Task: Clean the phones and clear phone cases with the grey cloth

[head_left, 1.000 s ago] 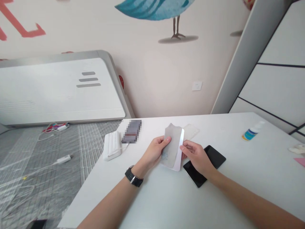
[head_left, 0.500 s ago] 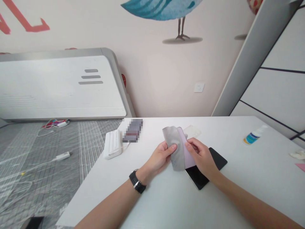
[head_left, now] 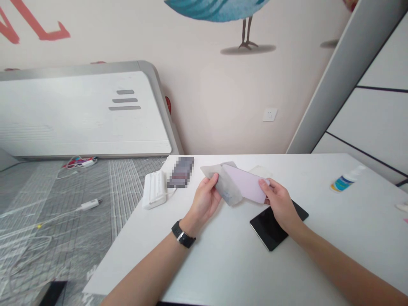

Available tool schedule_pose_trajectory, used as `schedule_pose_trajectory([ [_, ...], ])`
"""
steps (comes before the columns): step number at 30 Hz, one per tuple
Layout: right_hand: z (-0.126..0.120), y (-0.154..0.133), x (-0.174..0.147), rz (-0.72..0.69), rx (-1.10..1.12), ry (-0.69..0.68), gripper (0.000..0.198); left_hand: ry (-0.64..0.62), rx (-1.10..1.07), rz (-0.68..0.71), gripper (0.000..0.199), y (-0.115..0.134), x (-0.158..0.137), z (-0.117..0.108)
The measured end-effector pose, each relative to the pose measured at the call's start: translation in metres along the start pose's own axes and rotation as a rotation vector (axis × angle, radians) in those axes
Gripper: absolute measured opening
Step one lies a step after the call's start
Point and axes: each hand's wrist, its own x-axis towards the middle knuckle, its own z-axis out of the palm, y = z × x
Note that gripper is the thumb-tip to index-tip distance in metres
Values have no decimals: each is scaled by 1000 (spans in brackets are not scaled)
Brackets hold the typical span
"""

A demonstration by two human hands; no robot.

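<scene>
My left hand (head_left: 207, 195), with a black watch on its wrist, pinches a grey cloth (head_left: 229, 187) between thumb and fingers. In my right hand (head_left: 280, 199), the thumb and fingers grip the right end of a flat lilac rectangular piece (head_left: 247, 182). The cloth lies against the left end of that piece, above the table. Beneath my right hand, a black-screened phone or tablet (head_left: 270, 231) lies flat, partly hidden by the hand and wrist. Behind the lilac piece rests a clear, thin item (head_left: 261, 171), too faint to name.
On the white table (head_left: 210, 259), a white power bank (head_left: 154, 189) with a cable sits at the left near a blurred-out phone (head_left: 181, 172). A spray bottle (head_left: 346, 180) lies at the right. Charger cables (head_left: 89, 205) rest on the grey bedding (head_left: 95, 229).
My right hand has moved slightly right with the lilac piece, which now stretches sideways and shows more of its face. The grey cloth has tilted left, and the view has shifted a little.
</scene>
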Motion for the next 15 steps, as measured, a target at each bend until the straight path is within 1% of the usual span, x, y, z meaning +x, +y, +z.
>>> schedule_pose_trajectory([
  [2,-4,0,2,-66,-57,95,41,-52,43,-82,28,-2,-2,-1],
  [4,-5,-2,1,-153,-154,144,39,-124,100,-187,36,-7,-6,-2],
  [6,-6,-6,0,-230,-245,131,37,-189,158,-271,44,-13,-10,-1],
  [8,-5,-10,-2,-279,-290,105,36,-227,207,-318,47,-17,-12,-1],
  [10,-5,-12,-4,-286,-302,110,36,-245,244,-342,47,-18,-13,-3],
  [12,-5,-10,-4,-258,-299,133,37,-254,287,-363,46,-18,-12,-5],
  [15,-5,-2,-3,-195,-264,206,40,-222,331,-342,42,-22,-10,-6],
])
